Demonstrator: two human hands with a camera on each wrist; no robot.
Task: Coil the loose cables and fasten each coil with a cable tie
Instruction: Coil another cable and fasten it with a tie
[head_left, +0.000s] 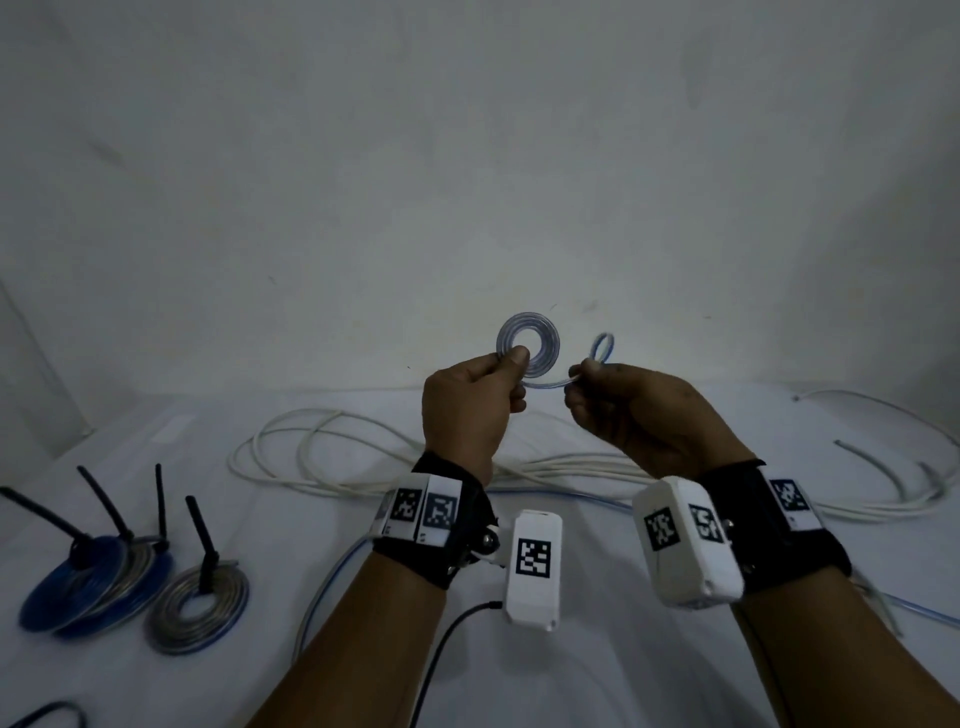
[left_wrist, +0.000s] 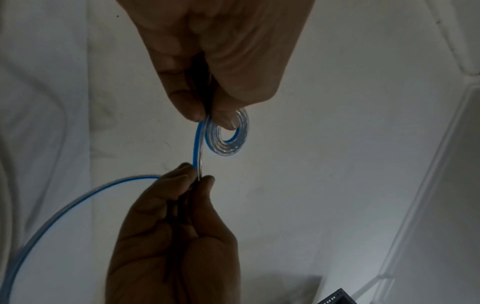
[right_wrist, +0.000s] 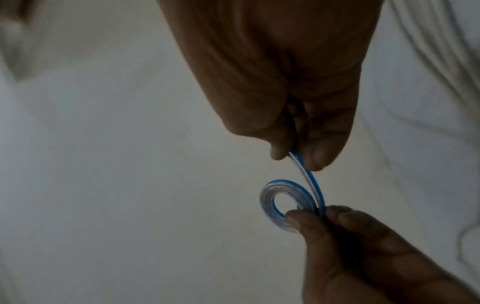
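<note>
Fingers (left_wrist: 226, 121) and thumb of our left hand (head_left: 467, 400) pinch a small flat coil (head_left: 529, 343) of blue-and-clear cable, held up in the air; our right hand (head_left: 639, 410) clamps the strand just beside it, feeding the next turn. We judge the job part done: several tied coils (head_left: 130, 577) with black cable ties (head_left: 200, 540) upright lie at the left of the surface (head_left: 597, 675). This coil is only a few turns in and untied, and the loose white cable (head_left: 363, 457) lies uncoiled behind our wrists. Only our head view shows those. Our left wrist view shows the blue tail (left_wrist: 64, 207) curving away below the right hand, and the separate turns.
</note>
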